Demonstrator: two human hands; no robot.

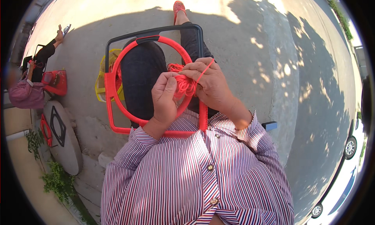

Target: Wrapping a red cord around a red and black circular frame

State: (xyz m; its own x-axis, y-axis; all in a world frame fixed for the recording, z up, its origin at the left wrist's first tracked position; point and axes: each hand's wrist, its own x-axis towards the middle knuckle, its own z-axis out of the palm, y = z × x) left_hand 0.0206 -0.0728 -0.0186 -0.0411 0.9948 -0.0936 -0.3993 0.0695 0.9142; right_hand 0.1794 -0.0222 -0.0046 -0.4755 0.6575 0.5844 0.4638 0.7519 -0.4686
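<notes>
A black square frame (166, 28) with a round ring (175, 45) inside it rests over my lap. Red cord is wound tightly around most of the ring and the frame's lower and left parts; the top bar and upper right side are bare black. At the ring's right side is a looped bundle of red cord (183, 86). My left hand (164, 98) pinches the bundle between thumb and fingers. My right hand (211, 84) is closed around its other side, with one strand running up over the fingers. Where that strand joins the frame is hidden.
Beside my left leg stands a yellow bag (100, 88) with red cord in it. Further left, another person (47, 55) sits near a red bag (56, 82). A round stone slab (72, 147) bears a black frame and a red one. A white car (343, 186) stands at right.
</notes>
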